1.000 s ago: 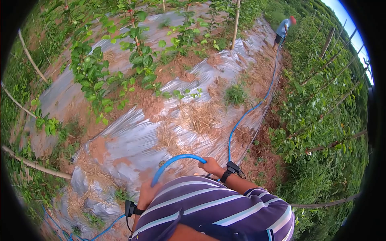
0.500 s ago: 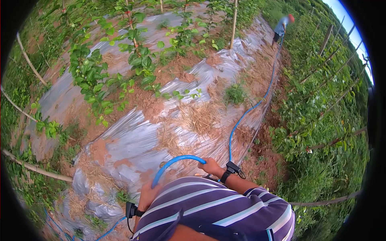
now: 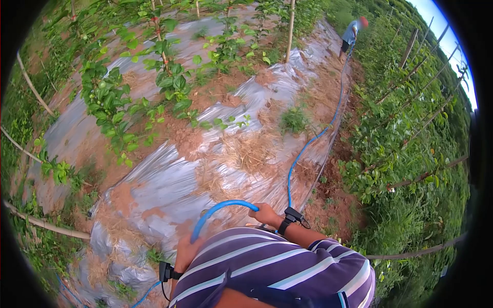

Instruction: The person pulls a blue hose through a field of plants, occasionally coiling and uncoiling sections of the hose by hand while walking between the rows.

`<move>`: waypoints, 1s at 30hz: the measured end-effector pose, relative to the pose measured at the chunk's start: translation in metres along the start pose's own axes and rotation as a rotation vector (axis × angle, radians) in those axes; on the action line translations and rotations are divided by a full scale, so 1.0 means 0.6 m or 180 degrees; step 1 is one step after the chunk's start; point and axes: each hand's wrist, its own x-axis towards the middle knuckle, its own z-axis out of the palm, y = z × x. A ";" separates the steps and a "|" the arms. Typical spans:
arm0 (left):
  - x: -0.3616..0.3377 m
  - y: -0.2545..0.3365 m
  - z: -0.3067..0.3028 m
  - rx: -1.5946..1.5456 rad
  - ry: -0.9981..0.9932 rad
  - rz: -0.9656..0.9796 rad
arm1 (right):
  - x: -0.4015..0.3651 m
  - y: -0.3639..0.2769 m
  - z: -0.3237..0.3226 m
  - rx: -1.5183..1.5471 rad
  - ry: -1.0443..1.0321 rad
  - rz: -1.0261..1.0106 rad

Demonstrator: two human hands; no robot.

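A blue hose (image 3: 226, 204) arches between my two hands in front of my striped shirt. My left hand (image 3: 187, 252) is closed around its lower left end, the fingers partly hidden by the shirt. On the other side my right hand (image 3: 265, 213) grips the hose where the arch comes down. From there the hose runs away up the strip of ground toward another person, and a further blue length shows at the lower left, behind my left wrist. Both wrists wear black straps with small devices.
Silver plastic sheeting (image 3: 169, 174) with soil and dry straw (image 3: 249, 153) covers the ground. Leafy plants on stakes (image 3: 291, 31) stand at the left and back. A person (image 3: 351, 36) bends over the hose far off. Dense greenery with poles (image 3: 409, 49) lines the right.
The scene has shifted slightly left as my view turns. Both hands keep their grip on the hose. The distant person appears more bent over, and the hose near them hangs lower.
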 end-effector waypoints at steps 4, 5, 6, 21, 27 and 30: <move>0.001 0.000 0.002 0.0006 0.0064 0.0101 | 0.002 0.001 0.000 0.0017 -0.0058 -0.0025; 0.000 0.005 0.003 -0.0119 0.0091 0.0097 | 0.003 0.001 0.001 0.0018 -0.0061 -0.0025; 0.001 0.003 0.001 -0.0118 0.0093 0.0092 | 0.004 0.000 0.001 0.0001 -0.0052 -0.0018; 0.005 -0.011 -0.009 0.0032 0.0138 0.0033 | 0.000 -0.025 0.002 -0.0010 -0.0006 -0.0021; 0.002 -0.008 -0.010 0.0096 0.0177 0.0033 | 0.004 -0.021 0.006 -0.0033 -0.0035 -0.0080; -0.003 0.001 -0.007 -0.0180 0.0135 0.0054 | 0.004 -0.017 0.009 -0.0075 -0.0023 -0.0141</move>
